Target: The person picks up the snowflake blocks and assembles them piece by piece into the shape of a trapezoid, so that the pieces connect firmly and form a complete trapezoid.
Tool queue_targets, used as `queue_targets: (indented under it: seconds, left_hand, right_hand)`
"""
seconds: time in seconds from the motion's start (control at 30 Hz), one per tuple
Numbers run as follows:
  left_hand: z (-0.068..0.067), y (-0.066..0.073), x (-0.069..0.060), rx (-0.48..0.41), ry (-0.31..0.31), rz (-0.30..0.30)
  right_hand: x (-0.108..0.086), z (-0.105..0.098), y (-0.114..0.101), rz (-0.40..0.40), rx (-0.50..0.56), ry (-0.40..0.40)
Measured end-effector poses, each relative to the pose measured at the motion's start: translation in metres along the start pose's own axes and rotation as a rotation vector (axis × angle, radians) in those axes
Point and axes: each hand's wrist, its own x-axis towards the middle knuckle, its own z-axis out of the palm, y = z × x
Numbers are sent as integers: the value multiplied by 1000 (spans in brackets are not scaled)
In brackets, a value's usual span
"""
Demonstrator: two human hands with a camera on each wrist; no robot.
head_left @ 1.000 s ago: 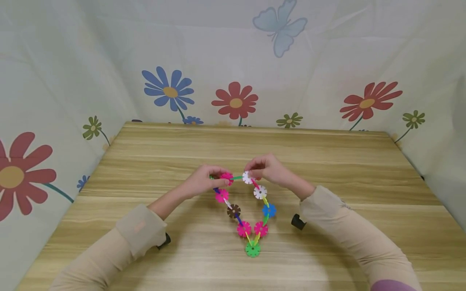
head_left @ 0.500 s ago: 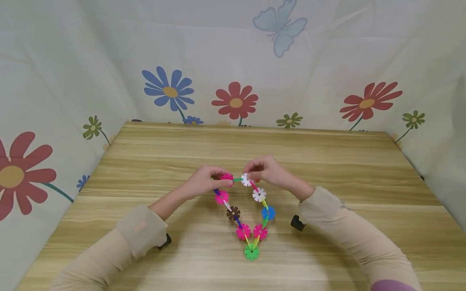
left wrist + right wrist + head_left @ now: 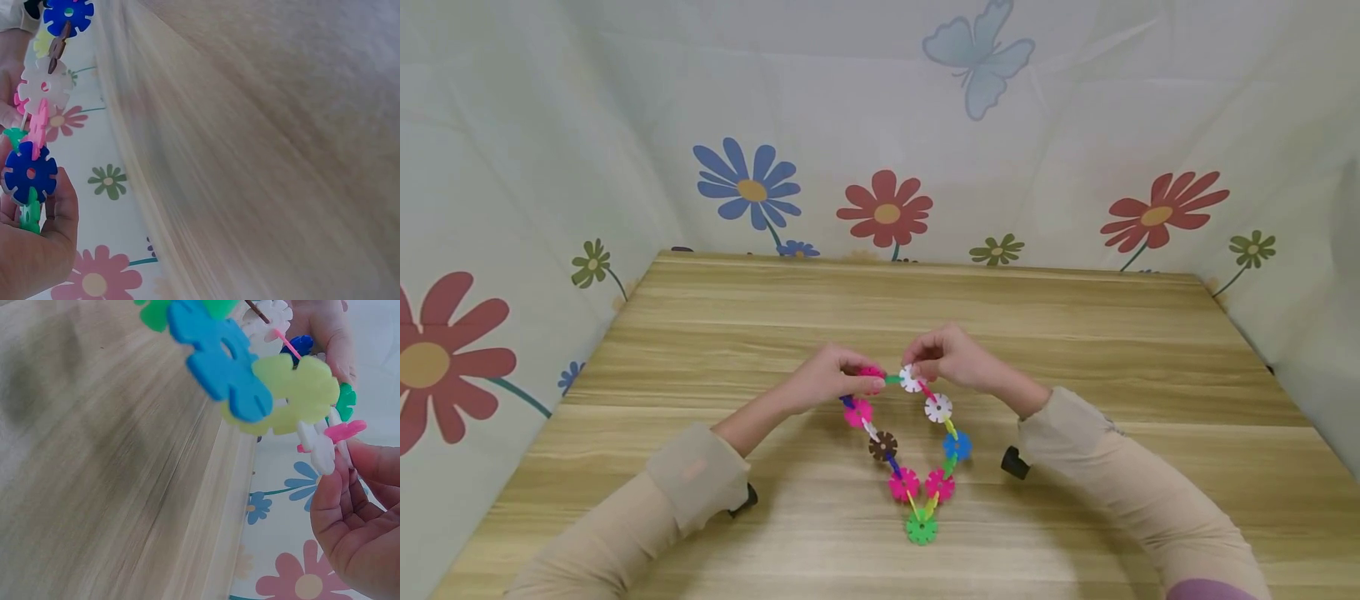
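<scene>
A loop of notched plastic snowflake discs, joined edge to edge, hangs between both hands. Left hand (image 3: 823, 379) pinches a pink disc (image 3: 872, 372) at the loop's upper left between thumb and fingers. Opposite it, right hand (image 3: 951, 358) pinches a white disc (image 3: 909, 379). A green disc (image 3: 892, 379) bridges these two, seen nearly edge-on. Down the sides run a brown disc (image 3: 882, 446) and a blue disc (image 3: 957, 446), with a bright green disc (image 3: 921, 527) lowest. In the right wrist view, thumb and fingertips grip the white disc (image 3: 320, 447) beside a pink one.
A wood-grain table (image 3: 760, 300) lies beneath the hands. Behind and beside it hangs a pale curtain (image 3: 820, 83) printed with flowers and a butterfly. Black wrist mounts (image 3: 1015, 462) show below the sleeves.
Both hands and the loop have shifted slightly toward the bottom of the head view. The pinched pink and white discs are a little closer together. Each hand keeps its hold.
</scene>
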Motion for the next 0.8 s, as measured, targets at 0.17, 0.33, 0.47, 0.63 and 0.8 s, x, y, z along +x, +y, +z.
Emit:
queue_targets:
  seconds: [0.17, 0.33, 0.47, 0.63, 0.8]
  left_hand:
    - [1, 2, 0, -6, -10, -24]
    - [1, 2, 0, -10, -5, -28]
    - [0, 1, 0, -8, 5, -19]
    - [1, 0, -1, 13, 14, -4]
    - [1, 0, -2, 25, 6, -5]
  right_hand:
    - [-3, -1, -5, -67, -12, -14]
    - [-2, 2, -7, -31, -44, 16]
    - [1, 5, -7, 0, -75, 29]
    - [4, 9, -10, -14, -83, 10]
    - [5, 12, -10, -20, -76, -2]
